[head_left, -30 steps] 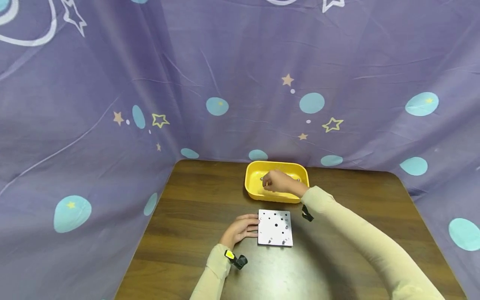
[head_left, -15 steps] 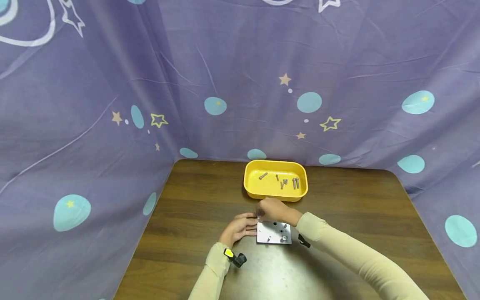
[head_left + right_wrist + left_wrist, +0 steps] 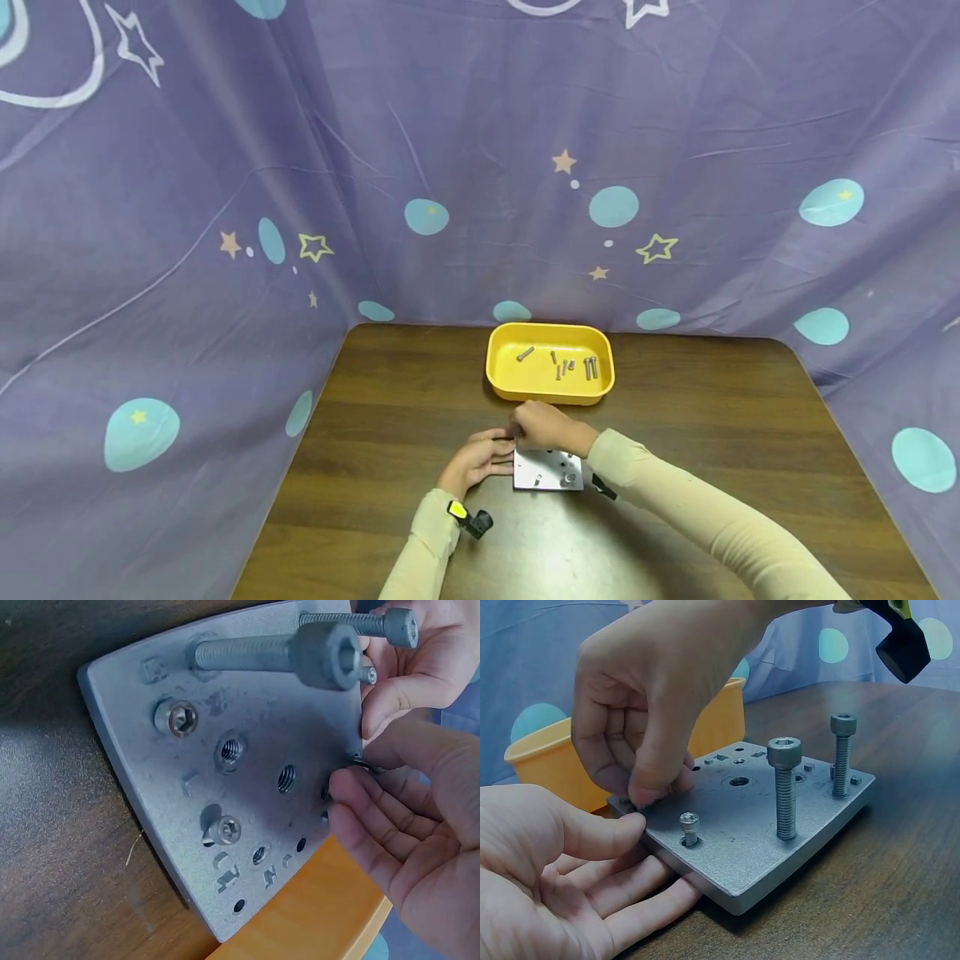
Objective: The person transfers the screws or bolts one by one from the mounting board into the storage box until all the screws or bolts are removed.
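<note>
A grey metal plate [image 3: 527, 478] with several threaded holes lies on the table. Two long socket-head bolts [image 3: 784, 787] stand upright in it, with a short screw [image 3: 689, 827] near its left edge. Another short screw [image 3: 225, 829] leans in a hole. My left hand [image 3: 476, 461] lies palm up at the plate's left side, fingers fairly straight and touching the edge. My right hand [image 3: 547, 427] reaches over the far left corner. Its thumb and fingertips pinch a small dark screw [image 3: 366, 762], mostly hidden, down at the plate's surface.
Just behind the plate stands a yellow tray [image 3: 536, 396] holding several loose screws [image 3: 591, 368]. The wooden table [image 3: 390, 417] ends at a purple patterned curtain [image 3: 480, 167]. Each wrist wears a small black camera [image 3: 480, 523].
From over the yellow tray, my right hand has come back to the plate's far left corner and stayed there since the middle frame. My left hand keeps its place at the edge.
</note>
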A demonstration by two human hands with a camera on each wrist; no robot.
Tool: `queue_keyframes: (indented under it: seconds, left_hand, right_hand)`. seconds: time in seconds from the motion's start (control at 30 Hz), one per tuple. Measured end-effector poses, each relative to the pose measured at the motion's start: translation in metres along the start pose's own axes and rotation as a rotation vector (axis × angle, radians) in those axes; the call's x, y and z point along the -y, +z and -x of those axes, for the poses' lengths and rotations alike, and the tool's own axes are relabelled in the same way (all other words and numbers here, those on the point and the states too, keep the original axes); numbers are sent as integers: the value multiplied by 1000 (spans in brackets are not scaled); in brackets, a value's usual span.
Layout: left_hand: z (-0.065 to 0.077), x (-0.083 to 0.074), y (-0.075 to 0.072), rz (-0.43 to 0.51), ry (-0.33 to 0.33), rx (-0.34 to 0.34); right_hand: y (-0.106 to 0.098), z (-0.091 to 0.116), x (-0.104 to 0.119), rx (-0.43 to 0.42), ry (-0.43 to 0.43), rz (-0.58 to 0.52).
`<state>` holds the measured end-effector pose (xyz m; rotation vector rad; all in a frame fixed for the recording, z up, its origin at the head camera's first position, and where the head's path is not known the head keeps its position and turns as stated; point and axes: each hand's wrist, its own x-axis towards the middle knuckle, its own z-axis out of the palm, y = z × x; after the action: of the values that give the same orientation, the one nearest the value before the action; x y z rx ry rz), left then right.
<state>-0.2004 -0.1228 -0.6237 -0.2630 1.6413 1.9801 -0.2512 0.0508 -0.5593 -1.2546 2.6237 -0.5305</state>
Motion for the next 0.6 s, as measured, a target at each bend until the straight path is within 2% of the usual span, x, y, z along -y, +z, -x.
queue_keyframes:
  seconds: [0.17,0.37,0.6]
  left_hand:
    - [0,1,0,-7,5,2]
    - [-1,1,0,-2,-13,-13]
    - [-1,-1,0,1,-15,-7]
  right_hand:
    - [0,0,-1,22,6,-54]
    - [-2,1,-2,17,-29,-89]
    - [-17,0,-5,-2,-48,-89]
